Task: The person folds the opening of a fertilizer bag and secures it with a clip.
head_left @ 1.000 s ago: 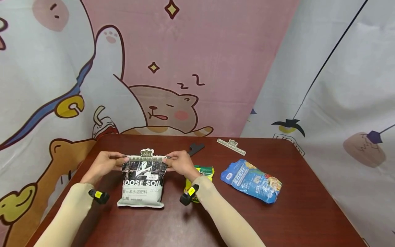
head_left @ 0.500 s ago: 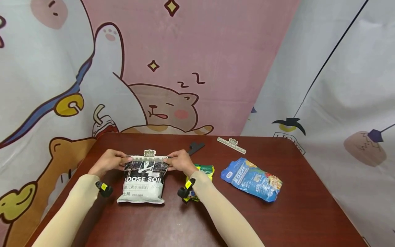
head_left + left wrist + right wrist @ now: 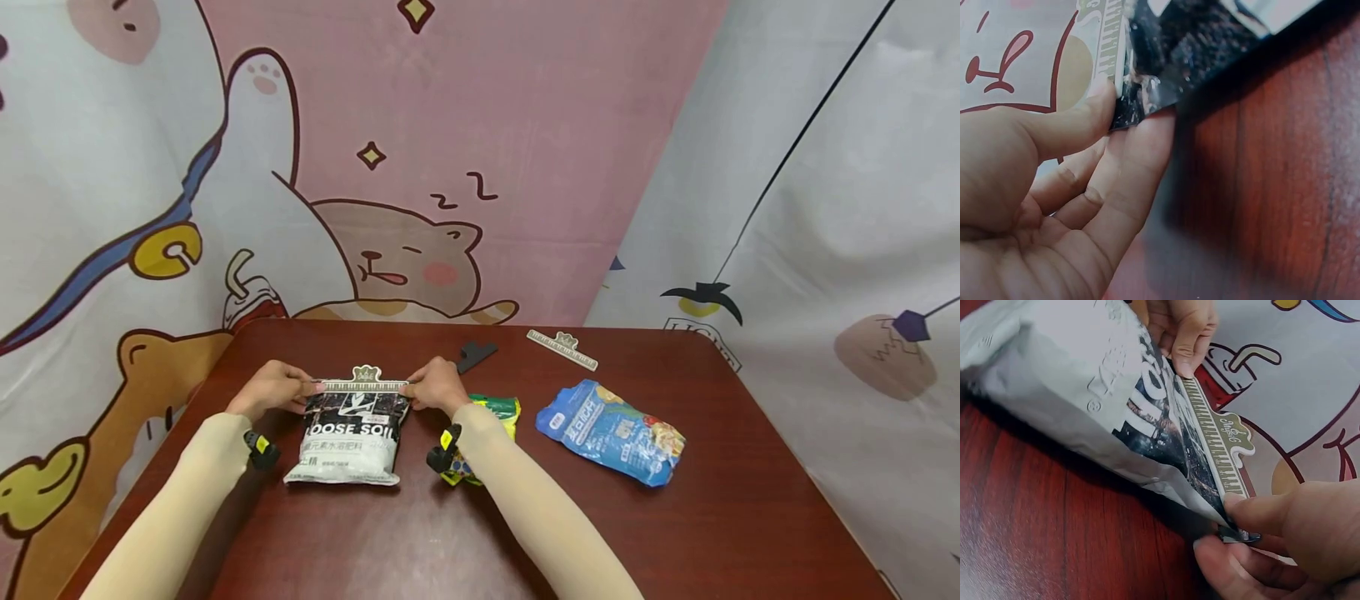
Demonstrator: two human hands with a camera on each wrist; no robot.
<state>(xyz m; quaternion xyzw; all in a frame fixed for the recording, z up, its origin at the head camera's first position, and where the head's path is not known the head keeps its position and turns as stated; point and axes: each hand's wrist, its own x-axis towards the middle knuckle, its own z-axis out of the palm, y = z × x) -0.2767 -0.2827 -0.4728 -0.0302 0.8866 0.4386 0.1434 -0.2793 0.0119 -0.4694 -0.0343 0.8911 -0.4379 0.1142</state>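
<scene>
A black-and-white bag printed "LOOSE SOIL" (image 3: 348, 446) is on the left part of the table, its top leaning back. Along its top edge sits a long clip (image 3: 365, 382) with a piano-key pattern and a crown-shaped handle. The left hand (image 3: 276, 389) pinches the clip's left end together with the bag's corner. In the left wrist view the thumb lies on the clip and the fingers (image 3: 1135, 162) are beneath the bag. At the other end, the right hand (image 3: 438, 386) pinches clip and bag corner, thumb above in the right wrist view.
A green-and-yellow packet (image 3: 502, 412) lies partly hidden behind the right forearm. Farther right is a blue pouch (image 3: 611, 433). A black clip (image 3: 476, 357) and another piano-key clip (image 3: 562, 349) lie towards the back of the table (image 3: 675, 542). A printed cloth hangs behind.
Both hands have moved slightly right and down with the clip and the bag's top. The bag leans farther back than before. The camera view has shifted a little.
</scene>
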